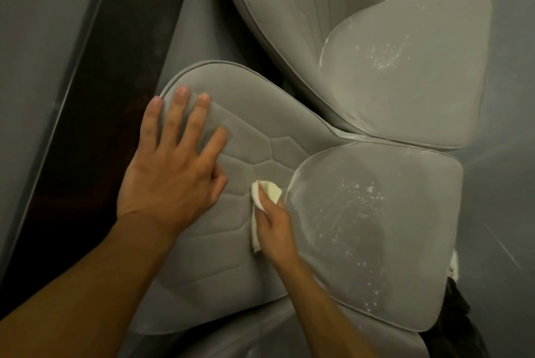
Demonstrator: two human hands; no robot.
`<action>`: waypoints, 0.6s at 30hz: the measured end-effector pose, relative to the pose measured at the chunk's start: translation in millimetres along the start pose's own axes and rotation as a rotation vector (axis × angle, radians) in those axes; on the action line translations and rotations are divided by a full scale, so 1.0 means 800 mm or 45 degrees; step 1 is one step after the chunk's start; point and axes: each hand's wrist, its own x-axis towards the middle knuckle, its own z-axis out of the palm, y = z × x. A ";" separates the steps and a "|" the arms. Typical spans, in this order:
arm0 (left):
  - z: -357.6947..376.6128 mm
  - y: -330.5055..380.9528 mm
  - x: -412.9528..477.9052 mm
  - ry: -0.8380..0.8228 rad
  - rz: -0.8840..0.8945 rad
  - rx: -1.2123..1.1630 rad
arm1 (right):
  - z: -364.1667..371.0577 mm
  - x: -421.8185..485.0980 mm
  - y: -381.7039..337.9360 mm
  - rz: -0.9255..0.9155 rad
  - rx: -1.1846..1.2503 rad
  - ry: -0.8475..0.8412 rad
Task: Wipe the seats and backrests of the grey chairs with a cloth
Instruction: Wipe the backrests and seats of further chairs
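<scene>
Head view shows me the nearer grey chair's quilted backrest [220,265] with my left hand [170,175] lying flat on it, fingers straight and spread near its top edge. My right hand [275,224] grips a folded cream cloth [269,191] and presses it on the backrest, just beside the seam to the seat [376,227]. White specks dot that seat and the seat of the second grey chair [405,68] right next to it.

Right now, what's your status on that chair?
Left hand flat on backrest. Right hand holds cloth against backrest. White specks on seat. Nothing in the way.
</scene>
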 end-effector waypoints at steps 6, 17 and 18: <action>0.001 0.002 0.001 -0.006 -0.005 0.023 | 0.015 0.024 -0.042 -0.171 -0.114 0.299; -0.003 0.001 0.001 -0.035 -0.013 0.016 | 0.000 0.134 0.018 0.891 0.213 0.415; -0.003 0.001 0.001 -0.031 -0.016 0.004 | -0.005 0.141 0.025 0.931 0.133 0.357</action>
